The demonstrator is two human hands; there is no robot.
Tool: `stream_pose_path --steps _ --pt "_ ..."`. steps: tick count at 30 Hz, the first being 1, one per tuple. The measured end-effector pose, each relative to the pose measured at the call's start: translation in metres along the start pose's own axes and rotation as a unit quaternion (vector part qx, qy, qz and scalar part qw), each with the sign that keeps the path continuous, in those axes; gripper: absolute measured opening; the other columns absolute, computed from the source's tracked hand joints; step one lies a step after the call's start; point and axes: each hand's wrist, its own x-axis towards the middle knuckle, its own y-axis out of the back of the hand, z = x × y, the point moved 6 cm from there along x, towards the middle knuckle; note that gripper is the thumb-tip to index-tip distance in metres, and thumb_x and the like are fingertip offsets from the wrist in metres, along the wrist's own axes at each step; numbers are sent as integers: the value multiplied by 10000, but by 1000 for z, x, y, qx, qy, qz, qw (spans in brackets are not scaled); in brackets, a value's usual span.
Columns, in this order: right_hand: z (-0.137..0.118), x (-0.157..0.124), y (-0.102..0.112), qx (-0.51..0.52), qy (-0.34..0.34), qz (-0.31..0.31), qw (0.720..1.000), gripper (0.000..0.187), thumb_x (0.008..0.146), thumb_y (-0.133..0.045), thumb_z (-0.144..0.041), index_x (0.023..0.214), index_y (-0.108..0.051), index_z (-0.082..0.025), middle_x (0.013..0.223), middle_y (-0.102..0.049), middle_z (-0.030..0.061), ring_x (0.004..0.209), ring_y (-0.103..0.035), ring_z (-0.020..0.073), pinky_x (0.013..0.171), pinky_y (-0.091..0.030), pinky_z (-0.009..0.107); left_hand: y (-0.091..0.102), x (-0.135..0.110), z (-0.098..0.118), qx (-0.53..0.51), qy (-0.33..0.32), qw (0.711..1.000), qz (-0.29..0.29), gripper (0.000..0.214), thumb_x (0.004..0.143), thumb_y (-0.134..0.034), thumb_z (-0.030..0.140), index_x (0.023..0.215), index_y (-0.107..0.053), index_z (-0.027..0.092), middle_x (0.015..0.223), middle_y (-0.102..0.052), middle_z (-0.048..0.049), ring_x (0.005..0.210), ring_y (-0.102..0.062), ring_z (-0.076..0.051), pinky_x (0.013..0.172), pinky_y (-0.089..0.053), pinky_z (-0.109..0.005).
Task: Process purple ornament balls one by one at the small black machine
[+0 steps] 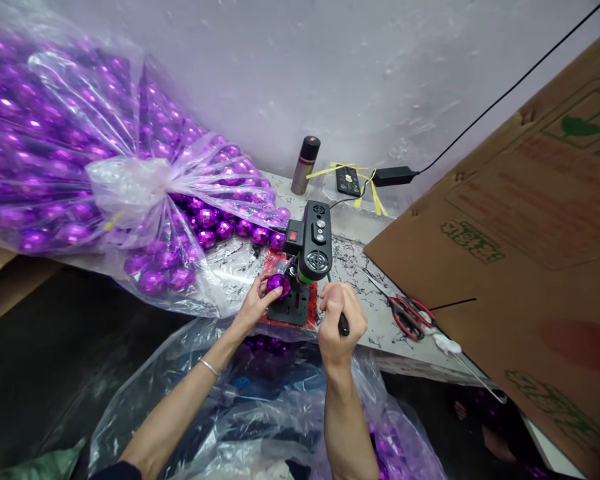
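Observation:
My left hand [254, 305] has its fingers and thumb closed on a shiny purple faceted ball [279, 285]. The ball is beside the front of a small black bench drill [316, 240], over its slotted base plate [294, 305]. To the right of the drill, my right hand [344, 317] makes a fist round a black handle [343, 325], whose end pokes out below the fingers. The drill's head hides any bit and the exact contact with the ball. A red sheet [313, 307] shows under the base plate.
A large clear bag of purple balls [55, 153] spills onto the table at left. Red-handled scissors [411, 316] lie at right by a tall cardboard box [520, 247]. Behind stand a spray can [305, 165] and a power adapter [394, 176]. Plastic sheeting [190, 387] hangs below the table edge.

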Motion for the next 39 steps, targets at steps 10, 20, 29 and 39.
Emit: stream_pose_path --steps 10,20,29,39 --pt "-2 -2 0 -14 22 -1 1000 318 1010 -435 -135 709 -484 -225 704 -544 -16 693 -564 127 648 -439 286 -17 -1 2 196 -122 973 29 522 818 -787 403 1257 -562 229 1215 -719 -93 1157 -697 -266 1040 -533 -442" --pt "-2 -5 -1 -16 23 10 1000 310 1006 -440 -124 717 -495 -222 716 -559 -13 699 -573 128 648 -437 287 -21 4 -14 208 -165 964 22 573 817 -807 413 1292 -566 199 1231 -696 -133 1166 -680 -283 1046 -531 -470" --pt "1 -9 0 -11 13 14 1000 309 1001 -449 -120 714 -514 -212 732 -580 -9 699 -582 123 635 -432 281 -23 -5 0 314 -263 912 -29 575 911 -740 414 1400 -521 206 1341 -671 -147 1254 -658 -305 1072 -543 -485" --pt "4 -15 0 -21 23 18 999 304 996 -445 -104 720 -503 -218 722 -566 -7 711 -595 133 643 -437 286 -26 -4 -6 345 -311 884 -55 625 931 -720 426 1472 -497 203 1388 -664 -171 1310 -640 -324 1131 -512 -523"
